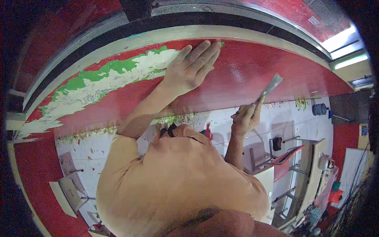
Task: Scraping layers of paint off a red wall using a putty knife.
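My left hand (191, 67) lies with fingers stretched out on a red painted wall (284, 65), just below a pale trim strip (244, 33). To its left runs a long ragged patch (118, 79) where the red is gone, showing white and green beneath. My right hand (246, 117) grips a metal scraper (271, 85), lower and to the right, its blade angled up in front of the red surface; whether the blade touches it I cannot tell.
A tiled floor (79, 144) with green and red flakes lies below. At right are chairs (282, 162), a long table (316, 173), a blue water jug (319, 109) and piled items (335, 195). Another piece of furniture (67, 193) stands at lower left.
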`<state>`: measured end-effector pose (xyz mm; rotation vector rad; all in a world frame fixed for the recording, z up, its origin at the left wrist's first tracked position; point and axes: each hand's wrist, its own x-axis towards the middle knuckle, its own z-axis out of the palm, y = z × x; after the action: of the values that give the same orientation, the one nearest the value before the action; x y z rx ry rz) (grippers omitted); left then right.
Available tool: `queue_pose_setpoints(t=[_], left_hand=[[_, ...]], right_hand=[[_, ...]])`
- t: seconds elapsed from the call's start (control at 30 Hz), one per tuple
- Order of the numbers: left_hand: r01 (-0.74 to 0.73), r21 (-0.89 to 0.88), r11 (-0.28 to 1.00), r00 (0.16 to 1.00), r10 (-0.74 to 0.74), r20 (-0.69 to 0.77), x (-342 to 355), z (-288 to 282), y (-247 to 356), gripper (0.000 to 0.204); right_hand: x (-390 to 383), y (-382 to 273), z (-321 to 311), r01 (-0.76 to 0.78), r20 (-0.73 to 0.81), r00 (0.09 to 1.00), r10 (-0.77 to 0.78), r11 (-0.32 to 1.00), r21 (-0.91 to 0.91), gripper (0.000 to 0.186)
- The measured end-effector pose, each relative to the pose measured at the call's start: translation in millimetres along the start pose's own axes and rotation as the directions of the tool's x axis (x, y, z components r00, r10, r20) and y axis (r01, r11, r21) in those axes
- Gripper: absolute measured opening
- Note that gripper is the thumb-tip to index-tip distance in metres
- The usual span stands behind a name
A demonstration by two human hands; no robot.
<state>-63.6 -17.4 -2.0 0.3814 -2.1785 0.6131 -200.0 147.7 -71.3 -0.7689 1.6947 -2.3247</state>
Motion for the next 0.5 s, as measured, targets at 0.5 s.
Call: queue_pose_setpoints(t=[0.5], left_hand=[[0.151,-0.087,0.985,0.867,-0.174,-0.467,45.6,-7.4,-22.7,0.014]], right_hand=[[0.8,23.5,-28.5,-0.133,-0.074,0.989,0.125,0.984,-0.116,0.046]])
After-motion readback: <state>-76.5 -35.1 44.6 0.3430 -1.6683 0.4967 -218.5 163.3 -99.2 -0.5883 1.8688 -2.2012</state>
